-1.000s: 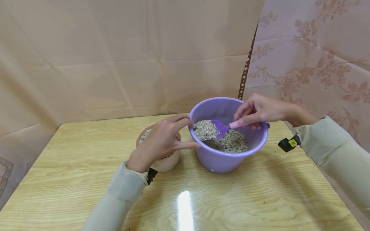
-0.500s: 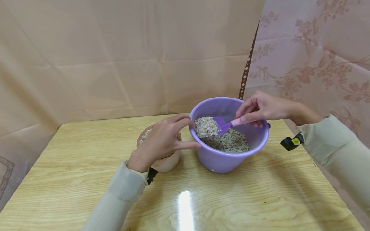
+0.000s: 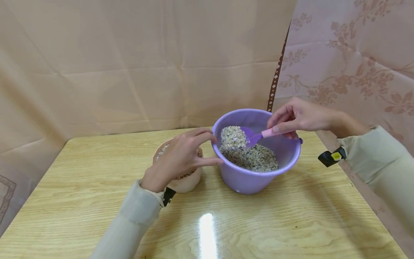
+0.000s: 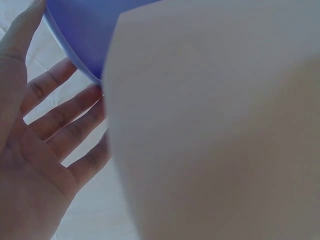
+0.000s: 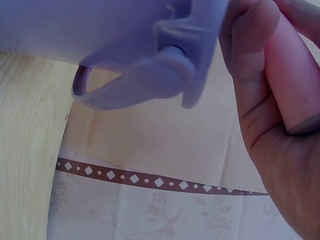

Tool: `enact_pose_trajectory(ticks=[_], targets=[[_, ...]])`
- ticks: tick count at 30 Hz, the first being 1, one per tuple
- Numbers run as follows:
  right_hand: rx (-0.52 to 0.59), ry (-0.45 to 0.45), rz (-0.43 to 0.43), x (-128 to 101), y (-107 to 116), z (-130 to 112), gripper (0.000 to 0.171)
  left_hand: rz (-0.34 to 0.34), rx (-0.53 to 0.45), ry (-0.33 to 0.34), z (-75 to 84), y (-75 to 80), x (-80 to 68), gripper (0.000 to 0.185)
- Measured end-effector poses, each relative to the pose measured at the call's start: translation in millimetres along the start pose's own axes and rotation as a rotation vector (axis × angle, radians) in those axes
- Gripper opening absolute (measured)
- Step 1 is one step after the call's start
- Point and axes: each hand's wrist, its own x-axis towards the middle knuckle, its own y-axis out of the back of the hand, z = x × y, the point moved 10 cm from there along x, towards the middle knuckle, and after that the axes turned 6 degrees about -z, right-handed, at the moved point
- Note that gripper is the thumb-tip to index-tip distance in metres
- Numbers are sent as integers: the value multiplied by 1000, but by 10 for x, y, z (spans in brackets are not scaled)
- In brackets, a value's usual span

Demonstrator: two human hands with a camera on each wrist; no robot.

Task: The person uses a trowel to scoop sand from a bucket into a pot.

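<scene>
In the head view, a lilac bucket (image 3: 245, 182) stands right of the table's middle, with coarse grey-beige grains (image 3: 258, 160) in it. My right hand (image 3: 299, 118) pinches the pink handle of a purple scoop (image 3: 253, 138), whose blade bears a heap of pale grains (image 3: 233, 137) inside the bucket's mouth. The right wrist view shows the pink handle (image 5: 294, 72) between thumb and fingers. My left hand (image 3: 181, 153) touches the bucket's left rim with spread, fairly straight fingers. Beneath that hand, partly hidden, stands a cream pot (image 3: 187, 183) with similar grains inside.
The wooden table (image 3: 97, 201) ends at a beige curtain (image 3: 145, 72) behind and a floral cloth (image 3: 355, 72) at right. The bucket's carrying handle (image 5: 125, 90) hangs on its right side. In the left wrist view, the pale pot wall (image 4: 210, 125) fills much of the frame.
My right hand and the scoop with its heap of grains have risen and shifted slightly right. The left hand stays at the bucket rim.
</scene>
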Motion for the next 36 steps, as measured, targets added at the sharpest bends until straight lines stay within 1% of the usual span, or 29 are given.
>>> enact_pose_trajectory(ticks=[5, 10, 14, 19, 21, 25, 31, 33, 36], targets=[[-16, 9, -3, -34, 35, -44, 18, -13, -24, 0, -9, -13, -7, 44], [-19, 9, 1, -65, 70, -87, 16, -37, -47, 2, -14, -29, -23, 47], [-26, -10, 15, -74, 104, -107, 14, -43, -39, 6, -17, -29, -37, 47], [-46, 19, 14, -67, 130, -177, 12, -49, -34, 14, -28, -22, -58, 47], [-59, 37, 12, -63, 139, -212, 12, -54, -32, 31, -41, -12, -71, 47], [-54, 54, -5, -37, 136, -266, 14, -63, -25, 85, -117, 29, -127, 49], [-57, 44, -9, 6, 139, -326, 15, -56, -27, 112, -245, 116, -241, 47], [-60, 44, -9, 29, 137, -347, 14, -61, -23, 134, -296, 147, -292, 51], [-70, 59, -14, 70, 124, -386, 14, -88, -10, 176, -374, 175, -371, 62]])
